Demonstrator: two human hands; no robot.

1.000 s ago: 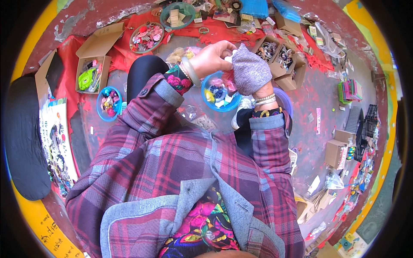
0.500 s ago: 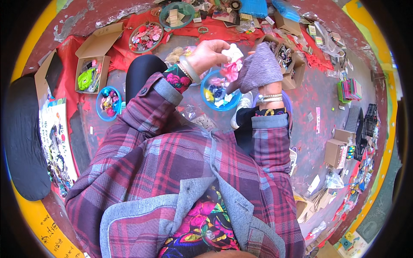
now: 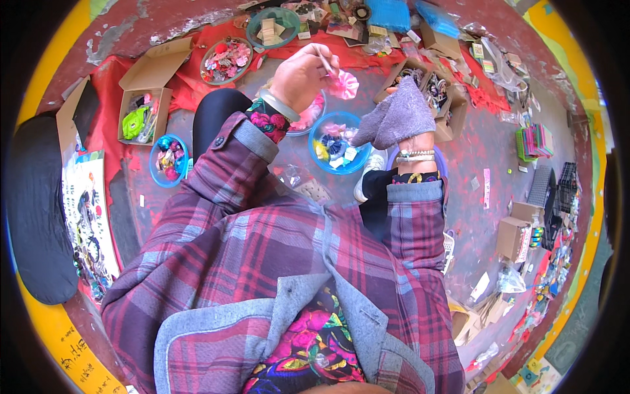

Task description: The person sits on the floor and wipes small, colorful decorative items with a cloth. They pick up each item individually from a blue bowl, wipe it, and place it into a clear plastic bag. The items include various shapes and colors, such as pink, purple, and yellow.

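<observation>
Seen through my head camera, at the left edge, a black seat (image 3: 41,210) lies beside a white sheet (image 3: 98,226) that bears dark, tangled pieces. Next I find an open carton (image 3: 157,125), its flap raised, with a bright green item inside, and, just below it, a small blue basin (image 3: 154,172) of shiny coloured pieces. Farther back, a round tray (image 3: 224,84) carries red and pink pieces, and a teal bowl (image 3: 274,46) to its right holds pale blocks.

The left hand (image 3: 303,75), a pale bangle at its wrist, pinches the ruffled pink flower (image 3: 342,87) between thumb and fingers. The flower hangs at the fingertips, above and beyond the blue tub (image 3: 312,141) (I cannot tell whether the slim pale shape across the fingers belongs to it). A bowl of pink pieces (image 3: 310,120) shows partly behind this hand. The blue tub contains yellow, dark blue, white and pink pieces.

The right hand (image 3: 401,117) wears a fuzzy grey-purple covering, near the tub's right side and apart from the flower. I see nothing in its grasp; the cloth hides the fingers, so I cannot tell whether they are spread or pressed together. Behind it stand boxes (image 3: 451,121) of dark bundles. Farther right come a pink strip (image 3: 486,188), a brown box (image 3: 512,236) and a green basket (image 3: 522,143) with pink items.
</observation>
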